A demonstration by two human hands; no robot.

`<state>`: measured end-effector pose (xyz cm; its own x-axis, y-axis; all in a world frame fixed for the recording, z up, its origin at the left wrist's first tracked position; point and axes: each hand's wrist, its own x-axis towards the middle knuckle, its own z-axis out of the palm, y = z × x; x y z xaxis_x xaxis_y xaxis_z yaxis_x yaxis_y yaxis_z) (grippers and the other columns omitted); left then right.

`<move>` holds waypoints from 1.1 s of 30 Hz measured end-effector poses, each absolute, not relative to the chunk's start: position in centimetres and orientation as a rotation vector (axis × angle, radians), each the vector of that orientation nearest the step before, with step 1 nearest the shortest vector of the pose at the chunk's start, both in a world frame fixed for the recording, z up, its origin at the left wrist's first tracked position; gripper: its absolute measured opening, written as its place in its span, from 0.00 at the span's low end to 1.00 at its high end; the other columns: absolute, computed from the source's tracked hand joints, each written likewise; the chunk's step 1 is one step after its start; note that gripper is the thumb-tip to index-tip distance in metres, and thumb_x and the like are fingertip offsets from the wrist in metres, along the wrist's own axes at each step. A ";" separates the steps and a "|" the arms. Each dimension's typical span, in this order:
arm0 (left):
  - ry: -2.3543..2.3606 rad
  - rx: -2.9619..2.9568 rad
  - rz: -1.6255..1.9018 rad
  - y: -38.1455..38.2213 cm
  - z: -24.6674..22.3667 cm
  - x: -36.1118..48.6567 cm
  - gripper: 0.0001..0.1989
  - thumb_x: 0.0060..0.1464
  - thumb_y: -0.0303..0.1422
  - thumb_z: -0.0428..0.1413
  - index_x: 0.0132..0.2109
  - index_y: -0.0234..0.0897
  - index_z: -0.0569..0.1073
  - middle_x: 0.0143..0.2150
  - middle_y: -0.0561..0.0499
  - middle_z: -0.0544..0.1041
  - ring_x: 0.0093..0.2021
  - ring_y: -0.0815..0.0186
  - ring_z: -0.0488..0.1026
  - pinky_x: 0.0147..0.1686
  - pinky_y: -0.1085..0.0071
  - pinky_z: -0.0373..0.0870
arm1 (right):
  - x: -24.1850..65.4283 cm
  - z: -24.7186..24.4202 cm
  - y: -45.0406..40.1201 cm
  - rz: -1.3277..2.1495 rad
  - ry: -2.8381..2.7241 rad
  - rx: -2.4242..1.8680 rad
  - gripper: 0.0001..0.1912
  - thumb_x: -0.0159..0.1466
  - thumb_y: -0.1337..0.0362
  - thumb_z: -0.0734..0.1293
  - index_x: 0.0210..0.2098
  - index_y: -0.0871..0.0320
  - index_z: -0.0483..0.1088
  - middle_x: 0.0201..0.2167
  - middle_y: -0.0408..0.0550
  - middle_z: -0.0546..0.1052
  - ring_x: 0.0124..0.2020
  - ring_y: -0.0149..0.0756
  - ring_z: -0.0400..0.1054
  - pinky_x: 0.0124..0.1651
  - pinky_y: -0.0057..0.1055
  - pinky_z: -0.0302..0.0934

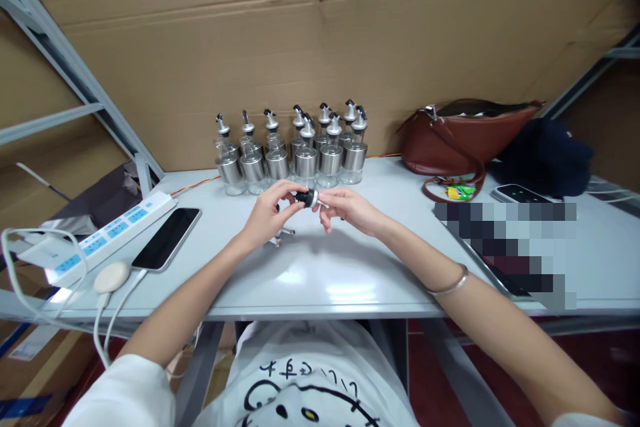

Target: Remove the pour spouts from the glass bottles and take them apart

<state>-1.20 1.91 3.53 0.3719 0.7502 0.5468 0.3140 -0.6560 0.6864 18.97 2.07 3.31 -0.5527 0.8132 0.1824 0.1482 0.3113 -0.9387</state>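
Observation:
Between my hands, above the middle of the table, is a bottle pour spout (309,198) with a black stopper and a silver collar. My left hand (270,212) pinches its black stopper end. The fingers of my right hand (354,210) close on its thin metal spout end. More pour spouts (286,232) lie on the table, partly hidden behind my left hand. Beyond my hands stand several glass bottles (306,161) with steel sleeves, in two rows. Many carry silver-and-black pour spouts; the front-left bottles (253,167) show bare necks.
On the left are a white power strip (117,230), a phone (167,239), a round white charger (112,277) and cables. A brown handbag (450,137), a dark cap (545,153) and another phone (520,194) lie right. Cardboard (320,47) closes off the back.

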 end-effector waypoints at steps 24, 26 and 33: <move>0.884 1.725 1.021 2.0 3.7 -0.5 0.23 0.51 0.54 0.52 0.28 0.37 0.64 0.20 0.57 0.63 0.20 0.73 0.60 0.24 0.73 0.61 | 19.4 2.7 1.6 0.372 -2.143 -0.871 0.21 0.66 0.48 0.58 0.36 0.58 0.73 0.29 0.50 0.78 0.29 0.36 0.69 0.35 0.32 0.57; 0.868 1.719 1.060 1.9 3.9 -0.6 0.20 0.50 0.51 0.57 0.32 0.36 0.68 0.22 0.57 0.66 0.22 0.73 0.62 0.27 0.73 0.63 | 19.3 2.8 1.6 0.644 -2.038 -0.876 0.21 0.64 0.46 0.61 0.32 0.58 0.72 0.24 0.47 0.76 0.25 0.33 0.68 0.33 0.30 0.57; 0.823 1.715 1.156 2.1 3.9 -1.0 0.14 0.43 0.37 0.64 0.39 0.36 0.76 0.35 0.52 0.74 0.30 0.71 0.68 0.34 0.72 0.67 | 18.9 3.0 1.8 1.227 -1.812 -0.799 0.25 0.59 0.41 0.62 0.27 0.59 0.67 0.20 0.46 0.75 0.20 0.33 0.70 0.30 0.31 0.64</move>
<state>-1.02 2.12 3.88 0.3465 0.8700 0.3508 0.0467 -0.3895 0.9198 18.91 1.85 3.04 -0.4897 0.8325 0.2592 0.0683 0.3330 -0.9404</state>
